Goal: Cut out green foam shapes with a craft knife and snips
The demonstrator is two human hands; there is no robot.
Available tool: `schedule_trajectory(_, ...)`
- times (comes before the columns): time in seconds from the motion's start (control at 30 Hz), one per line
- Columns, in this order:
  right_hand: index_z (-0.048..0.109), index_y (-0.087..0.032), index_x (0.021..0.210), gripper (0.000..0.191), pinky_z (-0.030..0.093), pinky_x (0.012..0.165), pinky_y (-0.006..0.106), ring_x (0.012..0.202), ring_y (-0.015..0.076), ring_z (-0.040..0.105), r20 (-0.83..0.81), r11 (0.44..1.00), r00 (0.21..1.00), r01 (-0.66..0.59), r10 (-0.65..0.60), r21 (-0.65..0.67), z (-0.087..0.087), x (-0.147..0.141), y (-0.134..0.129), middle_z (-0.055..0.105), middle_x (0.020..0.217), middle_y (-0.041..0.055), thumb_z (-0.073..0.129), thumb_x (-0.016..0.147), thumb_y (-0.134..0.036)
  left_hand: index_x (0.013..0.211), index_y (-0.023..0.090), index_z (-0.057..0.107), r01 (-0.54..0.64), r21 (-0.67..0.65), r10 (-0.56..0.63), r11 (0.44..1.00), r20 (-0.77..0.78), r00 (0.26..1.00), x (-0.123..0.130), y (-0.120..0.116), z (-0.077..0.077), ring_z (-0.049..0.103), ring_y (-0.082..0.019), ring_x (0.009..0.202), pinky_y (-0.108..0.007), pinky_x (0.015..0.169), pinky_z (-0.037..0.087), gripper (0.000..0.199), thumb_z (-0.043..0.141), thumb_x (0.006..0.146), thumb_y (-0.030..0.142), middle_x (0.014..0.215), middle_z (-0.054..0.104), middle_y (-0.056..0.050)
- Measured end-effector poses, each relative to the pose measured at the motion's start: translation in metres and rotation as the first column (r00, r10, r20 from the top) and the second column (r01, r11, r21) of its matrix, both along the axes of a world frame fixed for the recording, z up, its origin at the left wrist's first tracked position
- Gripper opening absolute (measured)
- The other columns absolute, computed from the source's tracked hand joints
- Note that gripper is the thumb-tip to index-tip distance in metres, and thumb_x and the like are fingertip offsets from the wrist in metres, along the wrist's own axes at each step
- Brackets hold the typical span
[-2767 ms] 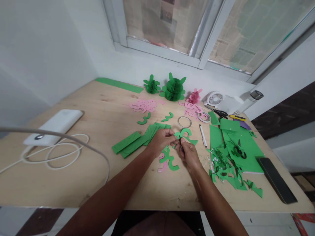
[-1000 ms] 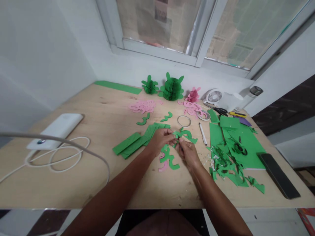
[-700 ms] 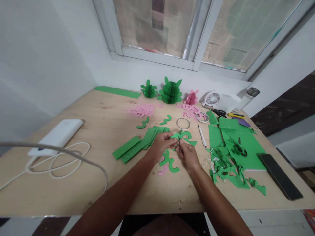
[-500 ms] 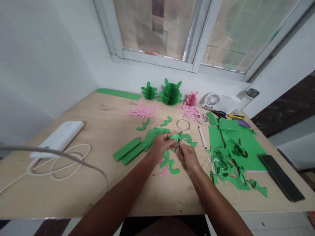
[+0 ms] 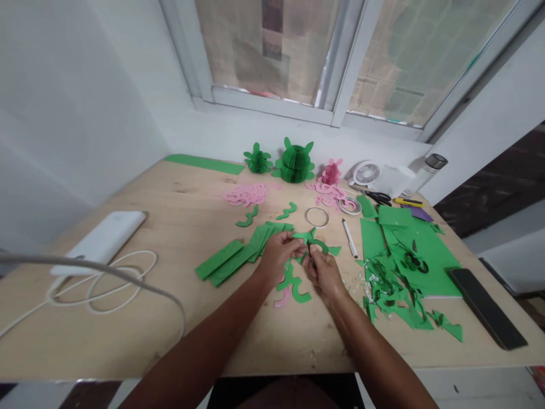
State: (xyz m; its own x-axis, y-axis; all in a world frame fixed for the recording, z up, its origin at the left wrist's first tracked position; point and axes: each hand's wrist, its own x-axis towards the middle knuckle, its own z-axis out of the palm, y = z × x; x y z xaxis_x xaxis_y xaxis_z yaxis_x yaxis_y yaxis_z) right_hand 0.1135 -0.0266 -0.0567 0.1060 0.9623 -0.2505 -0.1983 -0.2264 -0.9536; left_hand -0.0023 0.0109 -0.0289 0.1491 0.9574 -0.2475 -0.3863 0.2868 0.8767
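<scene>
My left hand point(image 5: 281, 250) pinches a green paper piece point(image 5: 303, 235) between thumb and fingers at the table's middle. My right hand point(image 5: 322, 268) is closed around small dark scissors point(image 5: 309, 247), mostly hidden by the fingers, with the thin blades at the paper. A curved green cutout point(image 5: 318, 246) lies just beyond the right hand. Below the hands are wavy green cutouts point(image 5: 301, 296) and a pink cutout point(image 5: 282, 297). Beside the left hand lie folded green strips point(image 5: 230, 264), with two more wavy green pieces point(image 5: 286, 211) farther back.
Green scraps point(image 5: 392, 289) and green sheets point(image 5: 443, 255) cover the right side, beside a black phone point(image 5: 487, 308). A white pen point(image 5: 349, 238), a tape roll point(image 5: 349, 205) and paper figures point(image 5: 296, 163) stand or lie farther back. At left are a white power bank point(image 5: 102, 241) and its cable.
The green paper in my left hand has tilted and looks flatter, and the blades show more clearly against it. Both hands stay in nearly the same place.
</scene>
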Motion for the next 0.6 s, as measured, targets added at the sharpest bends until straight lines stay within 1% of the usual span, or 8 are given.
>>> schedule_trajectory(0.13, 0.055, -0.018, 0.055, 0.054, 0.007, 0.034, 0.023, 0.03, 0.0056, 0.019, -0.013, 1.0, 1.0, 0.001, 0.0, 0.001, -0.0003, 0.0, 0.0, 0.033, 0.032, -0.0089, 0.061, 0.073, -0.069, 0.064, 0.016, 0.059, 0.003, 0.0, -0.003, 1.0, -0.002, 1.0, 0.0009, -0.0005, -0.0003, 0.06, -0.011, 0.053, -0.023, 0.059, 0.05, 0.02, 0.076, 0.056, 0.024, 0.058, 0.065, 0.0)
schedule_trajectory(0.43, 0.056, -0.017, 0.058, 0.053, 0.007, 0.034, 0.022, 0.03, 0.0047, 0.018, -0.017, 1.0, 1.0, -0.01, 0.009, -0.01, 0.0006, -0.0007, -0.0003, 0.032, 0.033, -0.0101, 0.061, 0.072, -0.068, 0.063, 0.014, 0.061, 0.0, -0.002, 0.0, 1.0, -0.02, 1.0, 0.0, 0.0005, -0.0013, 0.06, -0.011, 0.053, -0.023, 0.059, 0.05, 0.015, 0.073, 0.058, 0.022, 0.056, 0.064, 0.0)
schedule_trajectory(0.6, 0.055, -0.017, 0.056, 0.054, 0.006, 0.034, 0.022, 0.031, 0.0042, 0.018, -0.01, 1.0, 1.0, -0.018, 0.018, 0.002, 0.0036, -0.0011, -0.001, 0.032, 0.034, -0.0096, 0.062, 0.072, -0.068, 0.062, 0.015, 0.06, -0.007, 0.03, 0.009, 1.0, -0.037, 0.999, -0.0003, -0.0002, -0.0011, 0.059, -0.011, 0.051, -0.023, 0.057, 0.05, 0.014, 0.071, 0.059, 0.022, 0.054, 0.063, 0.0)
